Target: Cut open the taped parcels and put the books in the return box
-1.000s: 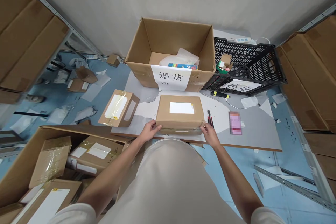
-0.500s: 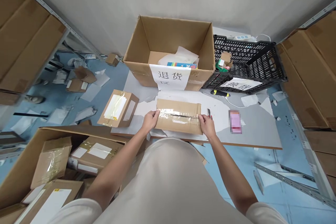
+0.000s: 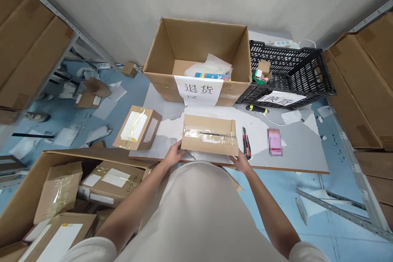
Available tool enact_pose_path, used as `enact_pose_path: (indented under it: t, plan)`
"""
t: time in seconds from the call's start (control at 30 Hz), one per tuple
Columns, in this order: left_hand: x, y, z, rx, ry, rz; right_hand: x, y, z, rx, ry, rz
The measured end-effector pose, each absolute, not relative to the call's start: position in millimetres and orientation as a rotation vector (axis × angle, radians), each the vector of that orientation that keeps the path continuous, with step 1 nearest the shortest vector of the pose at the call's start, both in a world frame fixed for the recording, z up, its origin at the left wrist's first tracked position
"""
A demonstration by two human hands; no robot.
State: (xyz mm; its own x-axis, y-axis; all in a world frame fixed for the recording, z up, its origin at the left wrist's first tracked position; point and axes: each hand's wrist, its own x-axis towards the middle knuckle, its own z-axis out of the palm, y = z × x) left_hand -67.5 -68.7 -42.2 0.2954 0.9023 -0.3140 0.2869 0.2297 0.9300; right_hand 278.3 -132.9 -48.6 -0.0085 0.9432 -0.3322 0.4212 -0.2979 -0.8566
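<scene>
Head view: curled fingers [image 3: 178, 147], left and right, hold the carton [image 3: 210, 127].

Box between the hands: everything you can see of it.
The box is plain brown, apparently cardboard, oblong, long side running left to right. Shiny clear tape runs along its closed upper face, over a dark lengthwise seam; a small pale patch sits nearer the wearer. It's at the table's near edge; whether fully resting there is unclear. The left hand touches its near left corner, the right hand its near right. Underside hidden.
</scene>
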Motion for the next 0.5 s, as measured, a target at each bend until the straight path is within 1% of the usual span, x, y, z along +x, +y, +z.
enact_pose_path:
  t: [0.2, 0.33, 0.43, 0.5]
  plan:
    - [-58, -55, -16, 1.303, 1.318, 0.689, 280, -119, -31, -1.727, -1.333, 1.216]
    - [-51, -36, 2, 1.481, 1.541, 0.597, 285, -100, -15, -1.991, -1.468, 0.978]
    - [-42, -23, 4, 1.586, 1.729, 0.469, 282, -81, -12, -2.179, -1.489, 0.815]
    - [-37, -16, 0, 1.57, 1.782, 0.452, 278, -68, -13, -2.214, -1.484, 0.775]
